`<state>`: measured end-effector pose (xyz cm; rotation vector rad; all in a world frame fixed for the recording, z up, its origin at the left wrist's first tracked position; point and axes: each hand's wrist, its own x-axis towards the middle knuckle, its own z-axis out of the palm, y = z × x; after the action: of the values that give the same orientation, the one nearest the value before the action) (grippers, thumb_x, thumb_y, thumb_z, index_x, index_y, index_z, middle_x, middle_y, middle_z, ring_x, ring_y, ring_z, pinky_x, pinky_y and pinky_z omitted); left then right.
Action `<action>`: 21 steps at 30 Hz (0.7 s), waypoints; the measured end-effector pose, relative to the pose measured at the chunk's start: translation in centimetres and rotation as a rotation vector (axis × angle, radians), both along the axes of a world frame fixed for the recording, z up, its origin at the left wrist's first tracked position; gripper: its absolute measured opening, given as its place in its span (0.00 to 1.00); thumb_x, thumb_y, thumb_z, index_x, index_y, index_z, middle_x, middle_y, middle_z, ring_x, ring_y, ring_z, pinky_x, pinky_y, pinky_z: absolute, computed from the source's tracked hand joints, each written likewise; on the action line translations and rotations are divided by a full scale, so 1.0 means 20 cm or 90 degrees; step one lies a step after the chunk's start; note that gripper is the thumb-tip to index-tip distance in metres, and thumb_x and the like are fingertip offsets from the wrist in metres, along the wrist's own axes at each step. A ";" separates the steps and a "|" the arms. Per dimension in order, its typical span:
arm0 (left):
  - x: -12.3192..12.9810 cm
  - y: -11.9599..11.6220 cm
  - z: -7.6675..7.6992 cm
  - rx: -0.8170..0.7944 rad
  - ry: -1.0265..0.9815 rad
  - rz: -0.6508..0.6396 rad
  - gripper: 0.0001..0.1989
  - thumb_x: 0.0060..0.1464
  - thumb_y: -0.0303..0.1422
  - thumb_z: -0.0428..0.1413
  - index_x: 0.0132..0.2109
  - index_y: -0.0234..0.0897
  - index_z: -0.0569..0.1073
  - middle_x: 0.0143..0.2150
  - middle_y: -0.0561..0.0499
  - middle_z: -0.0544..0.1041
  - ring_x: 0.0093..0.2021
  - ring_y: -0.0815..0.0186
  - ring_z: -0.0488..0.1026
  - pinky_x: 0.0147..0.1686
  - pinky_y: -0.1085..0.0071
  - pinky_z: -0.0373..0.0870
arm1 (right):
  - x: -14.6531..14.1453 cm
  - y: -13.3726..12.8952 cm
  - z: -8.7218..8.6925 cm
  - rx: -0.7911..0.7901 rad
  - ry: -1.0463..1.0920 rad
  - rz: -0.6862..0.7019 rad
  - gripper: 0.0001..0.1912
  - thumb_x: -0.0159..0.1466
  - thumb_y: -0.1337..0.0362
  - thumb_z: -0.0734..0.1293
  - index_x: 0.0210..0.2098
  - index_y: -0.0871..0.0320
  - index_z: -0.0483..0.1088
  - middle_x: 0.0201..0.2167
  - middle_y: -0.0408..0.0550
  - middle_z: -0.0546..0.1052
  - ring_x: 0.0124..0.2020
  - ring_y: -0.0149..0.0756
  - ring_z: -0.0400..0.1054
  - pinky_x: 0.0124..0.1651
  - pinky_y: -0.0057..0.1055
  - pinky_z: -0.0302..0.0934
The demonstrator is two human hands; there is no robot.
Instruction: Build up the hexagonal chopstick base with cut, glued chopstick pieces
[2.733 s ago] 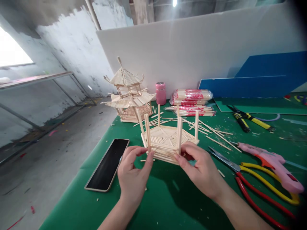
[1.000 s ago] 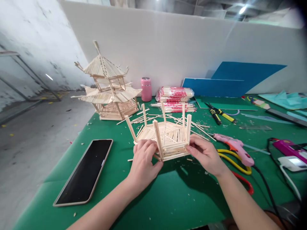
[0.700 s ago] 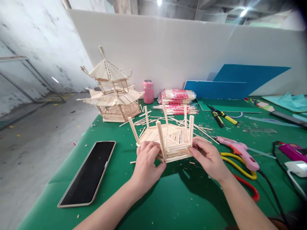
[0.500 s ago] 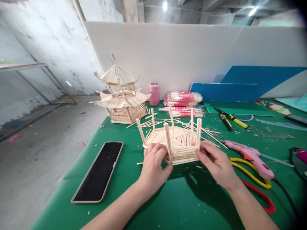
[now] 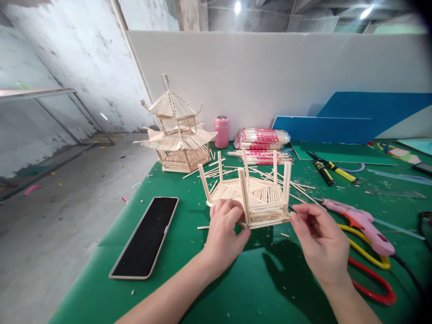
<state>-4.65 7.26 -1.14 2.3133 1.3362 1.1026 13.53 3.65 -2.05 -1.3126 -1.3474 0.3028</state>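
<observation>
A six-sided stick frame (image 5: 263, 216) with upright posts and a slatted floor is tilted above the green table (image 5: 243, 279). My left hand (image 5: 226, 229) grips its near left edge, thumb below and fingers over the side. Beside the frame's right corner is my right hand (image 5: 319, 238), its thumb and index finger close together at the corner post; whether anything is between them is too small to tell. Loose sticks (image 5: 300, 186) lie behind the frame.
A stick pagoda (image 5: 178, 139) stands at the back left, near a pink jar (image 5: 222, 132) and bagged sticks (image 5: 261, 138). A phone (image 5: 145, 238) lies left. Pliers (image 5: 324, 171), a pink glue gun (image 5: 361, 222) and red-and-yellow handles (image 5: 374, 283) are at right.
My right hand has come off the frame's right side and moved slightly right. My left hand still holds the frame. The whole view has shifted a little.
</observation>
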 end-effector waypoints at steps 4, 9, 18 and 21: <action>0.00 -0.01 0.00 -0.002 -0.002 0.010 0.07 0.39 0.21 0.52 0.24 0.38 0.65 0.32 0.52 0.72 0.36 0.62 0.65 0.37 0.63 0.61 | -0.08 -0.02 0.06 0.035 -0.124 0.046 0.03 0.57 0.68 0.65 0.33 0.55 0.67 0.28 0.43 0.66 0.25 0.30 0.60 0.26 0.27 0.56; 0.01 -0.01 -0.01 -0.009 -0.009 0.003 0.06 0.40 0.22 0.53 0.25 0.39 0.66 0.33 0.51 0.71 0.37 0.61 0.64 0.37 0.62 0.60 | -0.16 -0.01 0.09 0.048 -0.193 0.030 0.02 0.58 0.68 0.64 0.31 0.56 0.67 0.24 0.43 0.66 0.25 0.31 0.60 0.29 0.30 0.57; 0.02 0.00 -0.02 0.010 0.003 0.001 0.05 0.42 0.23 0.53 0.27 0.38 0.68 0.33 0.52 0.72 0.37 0.60 0.64 0.37 0.63 0.59 | -0.20 -0.01 0.07 0.034 -0.231 0.001 0.03 0.59 0.68 0.63 0.29 0.57 0.68 0.23 0.42 0.68 0.24 0.30 0.60 0.31 0.31 0.54; 0.03 -0.01 -0.02 0.011 0.007 0.006 0.04 0.44 0.24 0.53 0.27 0.38 0.68 0.33 0.51 0.72 0.37 0.61 0.64 0.36 0.63 0.59 | -0.22 -0.01 0.07 0.043 -0.243 -0.010 0.03 0.58 0.67 0.64 0.28 0.57 0.68 0.23 0.42 0.70 0.23 0.29 0.60 0.31 0.32 0.53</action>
<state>-4.11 7.16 -1.63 2.3314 1.3477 1.1090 9.19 3.54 -0.57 -1.3676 -1.6483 -0.0081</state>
